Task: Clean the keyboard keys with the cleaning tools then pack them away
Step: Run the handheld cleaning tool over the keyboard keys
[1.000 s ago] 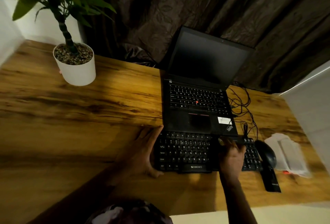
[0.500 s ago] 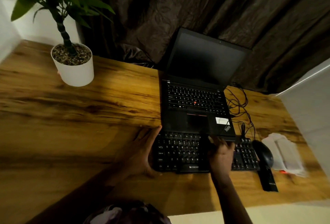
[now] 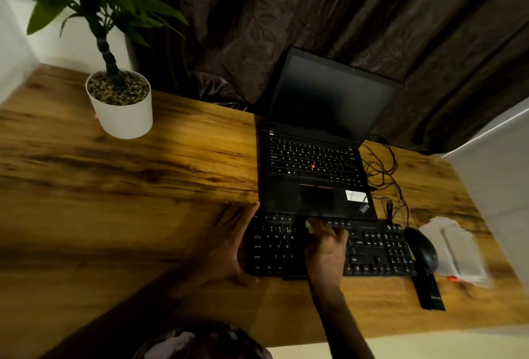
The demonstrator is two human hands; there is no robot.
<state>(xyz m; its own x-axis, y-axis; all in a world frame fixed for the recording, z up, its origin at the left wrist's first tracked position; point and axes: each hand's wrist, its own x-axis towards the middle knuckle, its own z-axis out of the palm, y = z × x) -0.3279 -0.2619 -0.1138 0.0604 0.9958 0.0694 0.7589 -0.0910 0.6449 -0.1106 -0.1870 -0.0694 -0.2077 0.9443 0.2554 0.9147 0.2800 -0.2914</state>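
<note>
1. The right grip (image 3: pixel 326 247) is over the middle of the keyboard (image 3: pixel 372 252), fingers bent down onto the keys. A small pale bit shows at the fingertips, but blur hides whether it pinches a tool. A loosely held tool could flick out on a hard stroke, or lift a keycap.
2. The left grip (image 3: pixel 226 244) lies flat and open, fingers straight along the keyboard's left end. If it lifts, the keyboard may slide on the desk (image 3: pixel 114 187).
3. The keyboard's far edge meets the laptop (image 3: pixel 315 187) front, so a forward push may shove or scrape it.
4. The mouse (image 3: pixel 420 247) sits just beside the right end, with cables (image 3: pixel 383 169) behind. A rightward sweep may knock or snag them.
5. A white pack (image 3: pixel 455 252) lies beyond the mouse and could be brushed away.
</note>
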